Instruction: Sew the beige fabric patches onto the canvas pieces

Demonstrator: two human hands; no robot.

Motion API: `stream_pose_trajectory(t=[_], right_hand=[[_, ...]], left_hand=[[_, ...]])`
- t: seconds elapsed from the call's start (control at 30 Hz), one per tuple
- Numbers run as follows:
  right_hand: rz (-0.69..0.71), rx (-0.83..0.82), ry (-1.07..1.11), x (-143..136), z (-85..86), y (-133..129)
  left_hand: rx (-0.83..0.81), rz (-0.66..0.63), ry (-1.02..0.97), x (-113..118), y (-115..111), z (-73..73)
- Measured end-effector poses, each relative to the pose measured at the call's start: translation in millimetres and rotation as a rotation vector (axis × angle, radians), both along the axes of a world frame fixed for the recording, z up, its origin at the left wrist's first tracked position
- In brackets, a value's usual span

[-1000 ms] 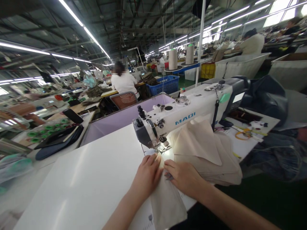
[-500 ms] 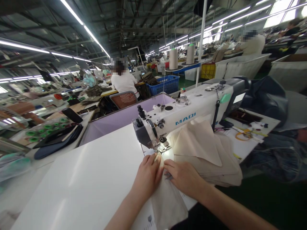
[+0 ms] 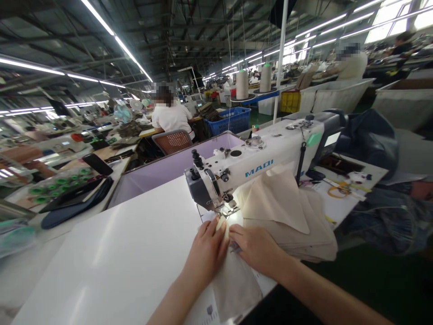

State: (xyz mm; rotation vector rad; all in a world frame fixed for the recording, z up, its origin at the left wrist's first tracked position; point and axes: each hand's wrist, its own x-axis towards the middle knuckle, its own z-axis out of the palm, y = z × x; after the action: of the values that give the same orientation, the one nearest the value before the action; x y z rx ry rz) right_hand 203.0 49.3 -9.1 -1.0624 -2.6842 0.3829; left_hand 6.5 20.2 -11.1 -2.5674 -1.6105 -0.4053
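A beige fabric piece (image 3: 235,284) lies on the white table, its far end near the needle area of the white sewing machine (image 3: 260,155). On its left edge rests my left hand (image 3: 209,243), fingers together and pressing the cloth just before the presser foot (image 3: 229,209). My right hand (image 3: 253,246) is closed at the cloth's right side, with a small grey metal tool, partly hidden, under its fingers. A stack of beige fabric pieces (image 3: 291,225) lies right of the needle, under the machine arm.
Behind the table is a lilac-lined bin (image 3: 162,167). Scissors with orange handles (image 3: 340,189) lie at the right. A person in white (image 3: 171,118) sits beyond, near a blue basket (image 3: 230,121). Thread cones (image 3: 241,85) stand above the machine.
The whole view has shifted slightly, so things appear a little further left. Both hands stay in nearly the same place on the cloth.
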Motion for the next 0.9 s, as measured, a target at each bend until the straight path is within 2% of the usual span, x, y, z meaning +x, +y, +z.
stream_pose_trajectory(t=[0.23, 0.37, 0.57, 0.9], right_hand=[[0.028, -0.034, 0.003, 8, 2.0, -9], [0.009, -0.016, 0.011, 3, 2.1, -1], [0.001, -0.016, -0.015, -7, 11.3, 15], [0.032, -0.047, 0.056, -2, 7.9, 17]], left_hand=[[-0.083, -0.028, -0.001, 5, -31, -5.4], [-0.072, -0.041, -0.01, 1, -23, -1.4], [-0.073, -0.044, -0.052, -6, -4, 6.8], [-0.049, -0.031, -0.038, -2, -6, 4.3]])
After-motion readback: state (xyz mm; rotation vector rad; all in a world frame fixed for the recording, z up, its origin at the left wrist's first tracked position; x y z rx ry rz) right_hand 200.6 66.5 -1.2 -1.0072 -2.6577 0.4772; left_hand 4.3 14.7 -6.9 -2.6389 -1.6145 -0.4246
